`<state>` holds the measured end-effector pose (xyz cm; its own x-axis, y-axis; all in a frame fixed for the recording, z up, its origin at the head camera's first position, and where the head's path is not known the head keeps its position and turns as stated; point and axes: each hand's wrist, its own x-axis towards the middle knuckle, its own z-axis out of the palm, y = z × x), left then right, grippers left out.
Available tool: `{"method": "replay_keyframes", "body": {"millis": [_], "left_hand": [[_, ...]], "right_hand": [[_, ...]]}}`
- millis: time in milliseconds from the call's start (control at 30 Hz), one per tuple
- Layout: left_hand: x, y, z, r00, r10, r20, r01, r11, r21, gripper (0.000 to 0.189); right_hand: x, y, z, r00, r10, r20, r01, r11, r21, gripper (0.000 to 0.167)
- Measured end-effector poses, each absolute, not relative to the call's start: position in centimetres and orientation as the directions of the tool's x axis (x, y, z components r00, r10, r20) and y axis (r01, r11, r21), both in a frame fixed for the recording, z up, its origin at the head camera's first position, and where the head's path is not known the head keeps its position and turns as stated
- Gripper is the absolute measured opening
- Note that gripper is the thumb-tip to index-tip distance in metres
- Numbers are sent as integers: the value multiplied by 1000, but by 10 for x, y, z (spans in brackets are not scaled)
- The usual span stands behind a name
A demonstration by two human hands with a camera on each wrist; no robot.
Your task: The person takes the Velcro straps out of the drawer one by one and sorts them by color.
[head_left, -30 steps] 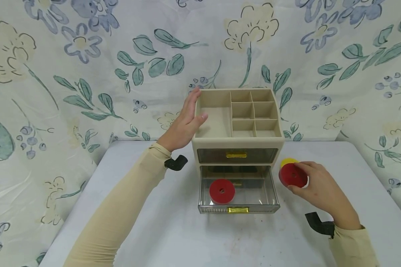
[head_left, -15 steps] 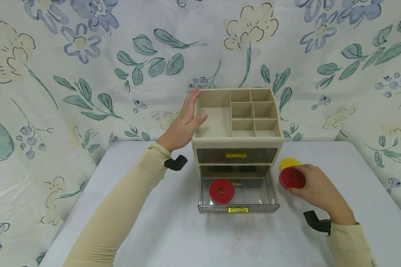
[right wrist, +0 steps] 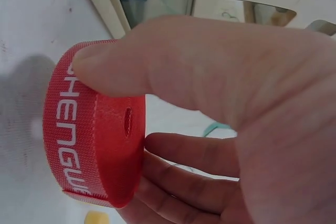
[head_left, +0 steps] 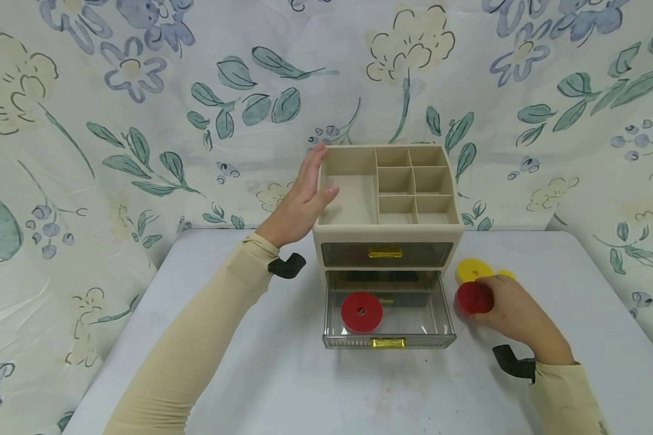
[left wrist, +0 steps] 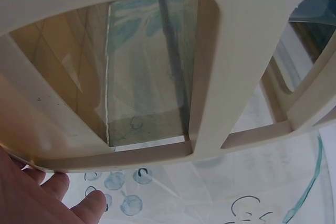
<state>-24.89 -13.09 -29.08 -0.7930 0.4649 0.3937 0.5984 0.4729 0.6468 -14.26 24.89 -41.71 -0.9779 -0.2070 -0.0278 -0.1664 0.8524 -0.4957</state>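
- Left hand (head_left: 302, 196): laid along the left side of the cabinet (head_left: 387, 229), fingers fairly straight, thumb over the rim. It grasps nothing; contact presumably braces the cabinet against shifting.
- Cabinet top: one large compartment (head_left: 354, 196) at left, six small compartments (head_left: 434, 179) at right.
- Upper drawer (head_left: 345, 254): pushed in; contents cannot be told through the dark front.
- Lower drawer (head_left: 419, 342): pulled out, likely for access from above. Contains the drawer roll (head_left: 352, 320), red, in its left part; this off-centre position probably leaves room beside it.
- Red roll (head_left: 472, 299): right of the lower drawer, near the table (head_left: 283, 380); whether it touches the surface cannot be told.
- Yellow roll (head_left: 471, 270): just behind the red roll, outside the drawers.
- Right hand (head_left: 519, 311): grips the red roll between thumb and fingers, spread to its width. The hold leaves the centre hole exposed and probably prevents slipping.
- Yellow piece (head_left: 506, 273): behind the right hand, partly hidden.
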Motion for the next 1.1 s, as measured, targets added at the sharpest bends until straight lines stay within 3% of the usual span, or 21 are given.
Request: {"method": "replay_keyframes", "body": {"millis": [1100], "left_hand": [[-248,-130,-291,-792,463,398,600,471,647,67]], "right_hand": [[-147,254,-431,-969,-193,-151,-97,869,-485,66]]}}
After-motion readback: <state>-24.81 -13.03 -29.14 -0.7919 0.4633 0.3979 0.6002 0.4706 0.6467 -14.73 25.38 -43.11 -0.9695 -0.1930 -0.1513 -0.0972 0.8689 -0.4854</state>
